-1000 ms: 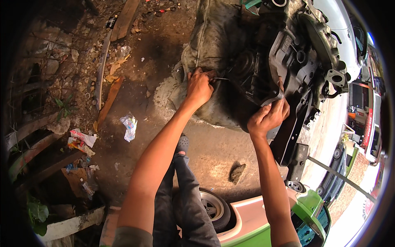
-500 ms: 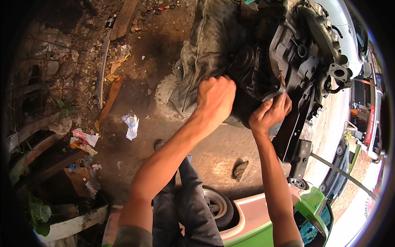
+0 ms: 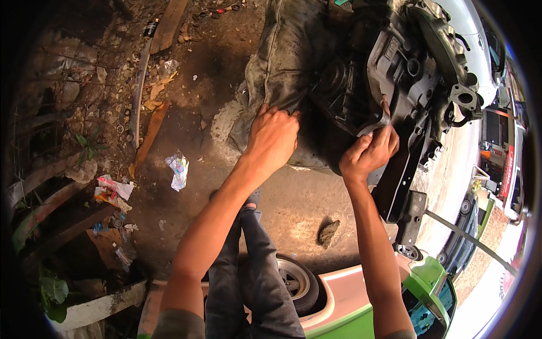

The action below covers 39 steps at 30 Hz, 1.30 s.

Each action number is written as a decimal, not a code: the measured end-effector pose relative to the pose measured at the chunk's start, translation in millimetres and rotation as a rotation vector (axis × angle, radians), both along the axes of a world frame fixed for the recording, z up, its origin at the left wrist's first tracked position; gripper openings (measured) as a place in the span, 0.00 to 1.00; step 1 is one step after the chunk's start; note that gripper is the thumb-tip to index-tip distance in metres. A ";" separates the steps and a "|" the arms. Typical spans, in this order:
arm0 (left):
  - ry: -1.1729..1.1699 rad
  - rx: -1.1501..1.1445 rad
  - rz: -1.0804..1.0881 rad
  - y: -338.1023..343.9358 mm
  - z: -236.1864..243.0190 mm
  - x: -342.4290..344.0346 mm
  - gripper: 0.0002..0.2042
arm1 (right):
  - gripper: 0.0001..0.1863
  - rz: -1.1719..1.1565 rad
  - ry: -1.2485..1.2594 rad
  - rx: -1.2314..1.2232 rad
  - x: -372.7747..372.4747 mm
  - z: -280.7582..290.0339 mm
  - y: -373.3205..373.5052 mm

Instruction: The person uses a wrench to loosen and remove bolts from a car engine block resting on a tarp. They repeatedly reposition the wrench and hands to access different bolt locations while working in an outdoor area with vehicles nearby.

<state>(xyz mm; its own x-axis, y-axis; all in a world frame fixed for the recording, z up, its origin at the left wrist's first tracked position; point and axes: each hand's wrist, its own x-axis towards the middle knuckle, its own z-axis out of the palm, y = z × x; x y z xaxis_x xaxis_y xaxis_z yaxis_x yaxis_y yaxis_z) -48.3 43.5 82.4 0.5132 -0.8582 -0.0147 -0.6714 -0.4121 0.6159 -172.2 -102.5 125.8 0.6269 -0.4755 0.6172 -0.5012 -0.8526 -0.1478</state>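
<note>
A large black, greasy engine block [image 3: 406, 73] lies on a dirty grey cloth [image 3: 288, 62] spread on the ground. My left hand [image 3: 274, 135] presses palm down on the cloth's edge, fingers curled into the fabric beside a ribbed round part [image 3: 333, 85] of the engine. My right hand [image 3: 370, 152] is closed on a thin metal strip [image 3: 377, 125] that sticks out from the engine's lower side. My legs in dark trousers [image 3: 254, 271] show between my forearms.
Bare stained concrete lies under me with a stone [image 3: 328, 233], a crumpled wrapper [image 3: 178, 169] and wooden planks [image 3: 149, 135] to the left. A small wheel [image 3: 293, 279] and a green and pink vehicle body [image 3: 395, 305] sit at the lower edge. Parked cars [image 3: 499, 135] stand right.
My left hand let go of the engine part, swung up, then came down flat onto the cloth's edge. My right hand stayed gripping the metal strip.
</note>
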 end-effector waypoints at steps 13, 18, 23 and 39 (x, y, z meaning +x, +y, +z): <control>0.114 0.010 0.052 -16.7 -35.4 29.2 0.25 | 0.27 0.005 -0.005 -0.011 0.4 0.5 -0.7; 0.682 0.100 0.158 -16.1 -24.5 48.9 0.24 | 0.29 -0.020 -0.005 -0.021 0.2 -2.2 -0.1; 1.488 -0.419 0.665 -0.1 -29.5 16.2 0.16 | 0.29 -0.012 -0.021 -0.020 0.6 -2.9 -0.7; 1.621 -0.695 0.941 -70.5 -49.3 -26.6 0.08 | 0.21 0.029 -0.088 -0.033 3.5 -4.1 -2.5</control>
<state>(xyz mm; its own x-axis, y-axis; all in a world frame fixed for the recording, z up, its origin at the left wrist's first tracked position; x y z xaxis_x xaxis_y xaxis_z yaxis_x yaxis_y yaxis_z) -75.0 -27.0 33.2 0.5771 -0.4395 -0.6883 0.8165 0.2957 0.4959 -168.7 -105.0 121.8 0.5828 -0.4364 0.6855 -0.4623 -0.8718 -0.1619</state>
